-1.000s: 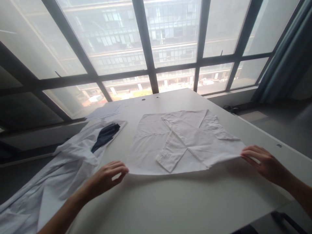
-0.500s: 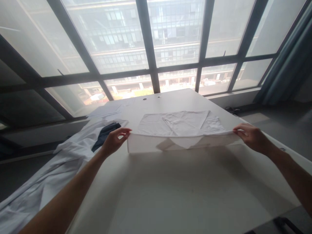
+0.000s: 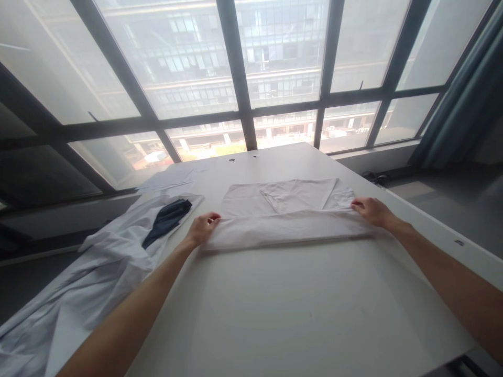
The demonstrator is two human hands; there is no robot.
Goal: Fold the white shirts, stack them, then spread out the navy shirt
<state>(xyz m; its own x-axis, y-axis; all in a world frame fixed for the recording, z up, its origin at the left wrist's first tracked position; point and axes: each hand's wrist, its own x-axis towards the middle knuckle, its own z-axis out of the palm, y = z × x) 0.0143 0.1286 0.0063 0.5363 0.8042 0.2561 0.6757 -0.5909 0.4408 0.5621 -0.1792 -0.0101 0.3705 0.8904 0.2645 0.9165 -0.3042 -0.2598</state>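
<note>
A folded white garment (image 3: 291, 229) lies across the white table, with its near part turned back in a long, flat strip over itself. Beyond the strip, its far part shows creased, overlapping layers. At the left end of the fold, my left hand (image 3: 202, 229) pinches the fabric edge between thumb and fingers. My right hand (image 3: 371, 211) is closed on the right end of that edge, lower on the cloth. Both hands rest at table level. Which kind of garment it is, I cannot tell.
To the left, a heap of white cloth (image 3: 106, 272) hangs over the table's side, with a dark navy cloth (image 3: 167, 222) on it. Large framed windows (image 3: 243, 57) stand behind the table (image 3: 306, 309). A blue-grey curtain (image 3: 463, 99) hangs at the right.
The raised near edge of the garment has come down flat onto the rest of it. My hands have moved inward, the right one farther, still gripping the edge.
</note>
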